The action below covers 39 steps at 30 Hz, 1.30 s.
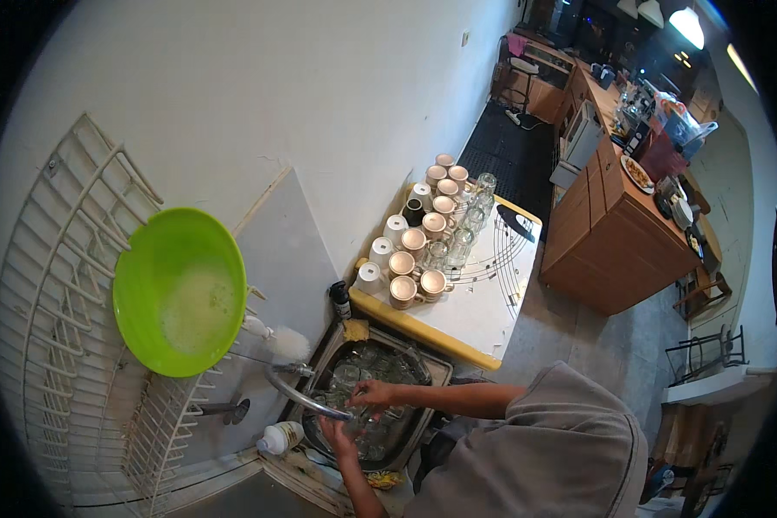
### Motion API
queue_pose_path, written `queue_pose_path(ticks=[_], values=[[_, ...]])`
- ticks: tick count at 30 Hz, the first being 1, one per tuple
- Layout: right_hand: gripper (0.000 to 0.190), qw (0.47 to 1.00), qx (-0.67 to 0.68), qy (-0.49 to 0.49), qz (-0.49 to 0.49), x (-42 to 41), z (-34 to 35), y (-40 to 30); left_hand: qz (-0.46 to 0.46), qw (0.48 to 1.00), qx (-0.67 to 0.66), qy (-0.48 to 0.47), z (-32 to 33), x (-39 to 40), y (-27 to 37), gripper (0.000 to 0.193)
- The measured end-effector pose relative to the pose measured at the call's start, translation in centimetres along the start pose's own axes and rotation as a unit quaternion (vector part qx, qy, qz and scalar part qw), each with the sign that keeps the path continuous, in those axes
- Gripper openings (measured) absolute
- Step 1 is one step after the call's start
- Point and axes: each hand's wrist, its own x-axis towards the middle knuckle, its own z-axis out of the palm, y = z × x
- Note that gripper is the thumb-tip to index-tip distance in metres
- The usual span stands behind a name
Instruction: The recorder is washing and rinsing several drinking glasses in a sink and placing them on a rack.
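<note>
My right hand is over the sink, its fingers bent, close to the end of the curved metal faucet. Below the spout is my left hand, palm turned up and fingers partly spread. Something clear shows between the two hands, but it blends with the glassware behind, so a hold is not certain. Several clear glasses fill the basin under my hands. On the sink's upper corner lies a yellow sponge. A white bottle rests beside the sink near my left hand.
A white table with yellow edging holds several beige mugs, white cups and glass mugs. A green basin with suds sits at a wire dish rack. A white brush hangs near the faucet. A wooden counter stands beyond.
</note>
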Motion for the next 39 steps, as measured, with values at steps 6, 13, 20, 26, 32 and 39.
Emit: queue_pose_path(ticks=[6,13,20,26,32,39], values=[[0.044,0.988,-0.053,-0.055,-0.132,-2.5,0.8,-2.5,-0.144,0.985,-0.091,-0.027,-0.9,0.8,-0.1,0.077],[0.044,0.995,0.071,-0.067,0.034,-3.4,0.8,-3.7,-0.006,0.998,-0.012,-0.056,-0.5,0.4,-0.2,0.076],[0.044,0.990,0.123,-0.036,0.062,-3.4,0.9,-2.9,-0.051,0.998,0.021,-0.024,0.1,-0.6,1.5,0.067],[0.046,0.998,0.004,-0.047,-0.053,-2.9,0.8,-2.4,-0.113,0.989,-0.070,-0.061,0.8,-1.0,2.9,0.063],[0.043,0.991,0.130,-0.018,0.030,-2.3,0.8,-1.8,0.026,0.997,0.022,-0.063,0.1,-0.4,1.6,0.052],[0.044,0.981,-0.072,-0.045,-0.172,-1.5,0.8,-1.5,-0.116,0.988,-0.103,-0.012,0.1,-0.8,2.0,0.049]])
